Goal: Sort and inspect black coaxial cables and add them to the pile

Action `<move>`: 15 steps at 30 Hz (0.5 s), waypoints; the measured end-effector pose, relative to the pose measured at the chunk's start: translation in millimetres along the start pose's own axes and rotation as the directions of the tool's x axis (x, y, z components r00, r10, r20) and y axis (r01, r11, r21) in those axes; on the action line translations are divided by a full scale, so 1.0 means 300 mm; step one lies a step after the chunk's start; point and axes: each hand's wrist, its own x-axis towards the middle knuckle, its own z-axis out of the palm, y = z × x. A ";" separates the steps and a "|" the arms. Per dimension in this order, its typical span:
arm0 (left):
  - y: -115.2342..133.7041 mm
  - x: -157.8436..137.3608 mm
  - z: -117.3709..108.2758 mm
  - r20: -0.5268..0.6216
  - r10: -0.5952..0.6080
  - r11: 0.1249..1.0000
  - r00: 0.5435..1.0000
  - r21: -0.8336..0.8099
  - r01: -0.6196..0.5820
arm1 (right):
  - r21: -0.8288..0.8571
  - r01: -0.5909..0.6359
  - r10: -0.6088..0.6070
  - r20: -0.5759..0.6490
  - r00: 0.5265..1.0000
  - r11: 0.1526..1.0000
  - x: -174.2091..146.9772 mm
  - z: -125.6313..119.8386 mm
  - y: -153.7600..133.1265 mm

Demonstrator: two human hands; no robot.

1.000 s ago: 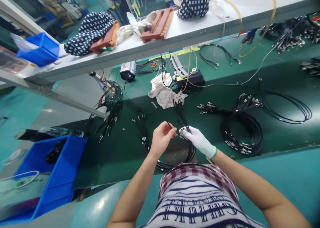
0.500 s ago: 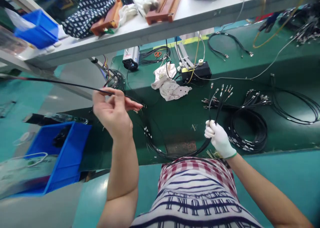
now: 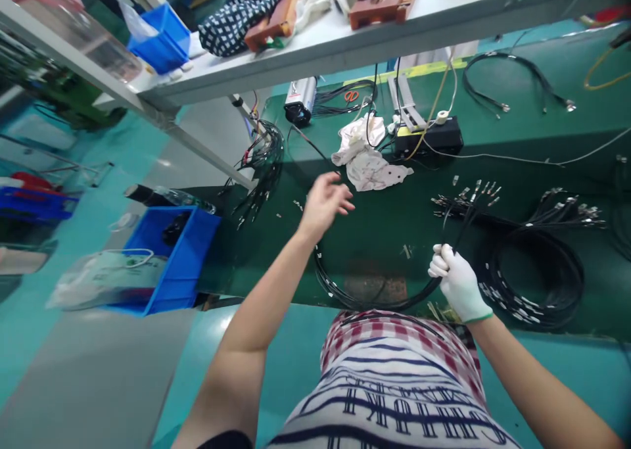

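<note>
Two hands work over the near edge of a dark green tabletop (image 3: 384,238), and I'll place everything from the black cable bundle (image 3: 394,299) that sags along that edge. The right hand (image 3: 456,279), in a white knit glove, is clenched around the bundle's right part. From that fist the thin, glossy cables run up and away to the right, long axis slanting toward the far side, and fan out into small silver metal connector tips (image 3: 476,191). Leftward the bundle curves in a low loop just above the person's striped shirt. The bare left hand (image 3: 325,204) floats beyond the bundle's left end, fingers loosely spread and holding nothing that I can make out; a single thin cable runs past it, touching or not I cannot tell. Between the hands the tabletop is bare and smooth, with open room. Right of the bundle lies a round coil of black cables (image 3: 535,278), close to the gloved hand. Left of it, past the tabletop's edge, sits a blue plastic bin (image 3: 170,265). Farther off are a crumpled white cloth (image 3: 367,160) and a black box (image 3: 434,140). Above all that a white shelf (image 3: 345,48) crosses overhead.
</note>
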 end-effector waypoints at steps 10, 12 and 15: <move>-0.476 -0.571 0.135 0.318 -0.347 0.879 0.882 0.439 0.187 | 0.330 -0.163 0.187 -0.040 0.982 0.930 0.033 0.014 -0.042; -0.493 -0.581 0.133 0.329 -0.334 0.890 0.883 0.417 0.181 | 0.352 -0.187 0.205 -0.015 0.979 0.917 0.036 0.033 -0.055; -0.489 -0.577 0.088 0.322 -0.291 0.916 0.901 0.365 0.165 | 0.361 -0.194 0.207 0.002 0.978 0.912 0.040 0.058 -0.080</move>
